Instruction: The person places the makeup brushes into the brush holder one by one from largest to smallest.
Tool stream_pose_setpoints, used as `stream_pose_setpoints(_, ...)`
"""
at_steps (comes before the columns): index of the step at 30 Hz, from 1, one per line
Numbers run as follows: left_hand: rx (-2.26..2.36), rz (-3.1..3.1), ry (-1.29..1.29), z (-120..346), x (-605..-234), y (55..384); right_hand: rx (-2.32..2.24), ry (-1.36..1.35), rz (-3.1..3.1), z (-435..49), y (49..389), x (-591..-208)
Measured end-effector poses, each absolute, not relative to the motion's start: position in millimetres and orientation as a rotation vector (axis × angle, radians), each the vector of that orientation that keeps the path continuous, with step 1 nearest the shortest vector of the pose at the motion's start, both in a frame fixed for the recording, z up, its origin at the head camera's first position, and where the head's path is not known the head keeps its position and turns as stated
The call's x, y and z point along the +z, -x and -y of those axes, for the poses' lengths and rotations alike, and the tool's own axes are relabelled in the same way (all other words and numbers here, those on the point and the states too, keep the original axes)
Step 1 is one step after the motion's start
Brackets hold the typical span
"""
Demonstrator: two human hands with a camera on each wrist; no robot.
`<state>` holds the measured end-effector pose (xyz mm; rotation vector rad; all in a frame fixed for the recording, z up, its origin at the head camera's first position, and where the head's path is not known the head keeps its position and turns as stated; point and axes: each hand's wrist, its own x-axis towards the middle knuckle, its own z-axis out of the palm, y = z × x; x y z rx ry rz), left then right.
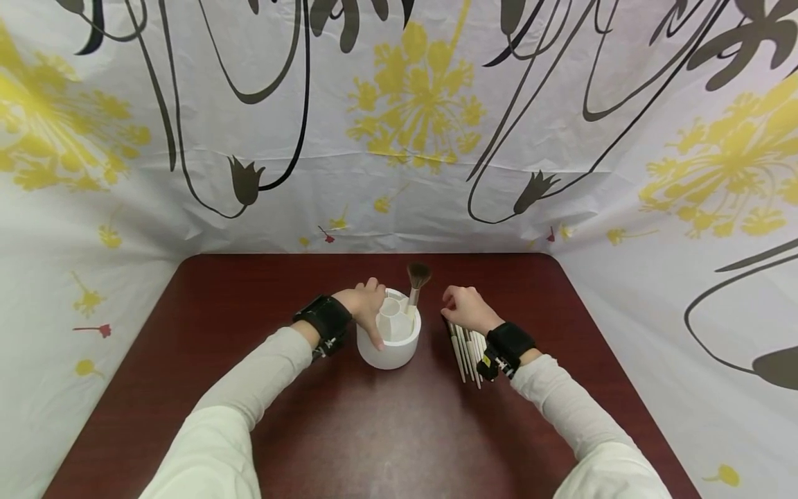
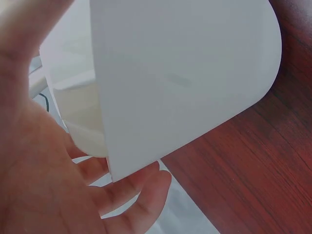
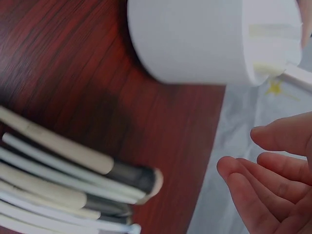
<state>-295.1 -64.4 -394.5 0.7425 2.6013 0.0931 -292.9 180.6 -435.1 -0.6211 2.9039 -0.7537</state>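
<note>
A white round brush holder with inner compartments stands upright on the table. One makeup brush with a dark fluffy head stands in it, bristles up. My left hand grips the holder at its left side, thumb at the near rim and fingers at the far rim. In the left wrist view the holder's smooth wall fills much of the picture. Over the far ends of several pale-handled brushes hovers my right hand. Its fingers are loosely bent, with a gap between thumb and fingertips and nothing held.
The dark red-brown wooden table ends at a straight far edge. Behind and beside it hangs a white sheet with yellow and grey flower prints. The brushes lie side by side, right of the holder. A black band wraps each wrist.
</note>
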Motion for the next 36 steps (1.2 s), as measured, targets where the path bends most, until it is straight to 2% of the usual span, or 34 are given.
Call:
stream_pose_setpoints(17,0.068,-2.582,-0.659,68,-387,299,-0.602,0.525,-2.939,-195,290,-469)
stream_pose_setpoints(36,0.152,-2.463,-0.765,58,-392,306,-0.571,0.466,-2.937,-190,290,-493)
